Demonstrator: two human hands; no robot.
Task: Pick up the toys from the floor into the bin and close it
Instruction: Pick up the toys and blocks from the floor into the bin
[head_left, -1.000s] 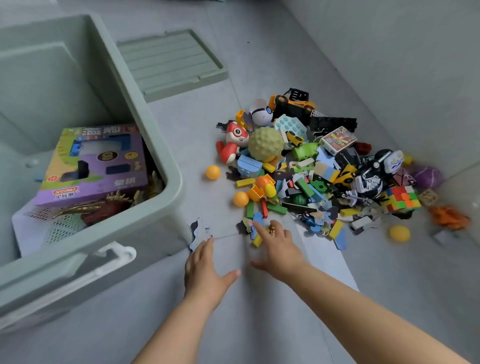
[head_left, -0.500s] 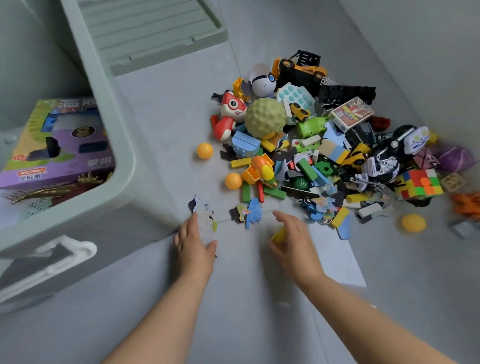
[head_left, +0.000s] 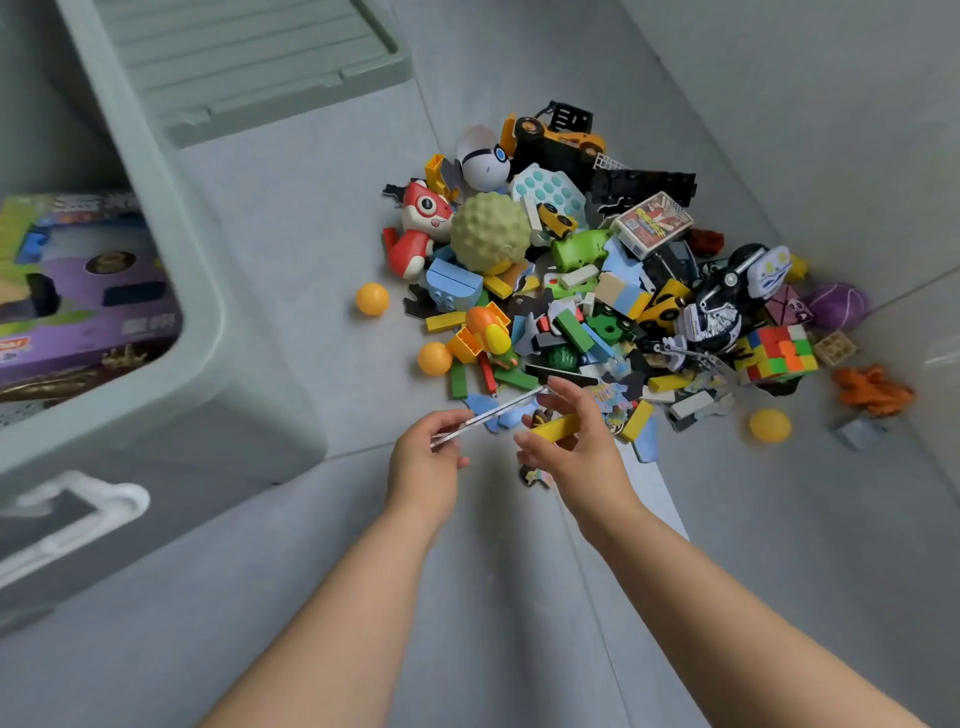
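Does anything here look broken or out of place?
Nothing looks broken. The colourful heap of toys sprawls across the grey floor, and three orange balls lie apart from it, one far off right.

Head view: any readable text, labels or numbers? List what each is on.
Nothing reads cleanly.
Purple toy box in the bin: white characters and a red-orange label, motion-blurred, unreadable.
Small red card box on the toy pile: printed graphics and text, too small to read.
No other markings can be read.
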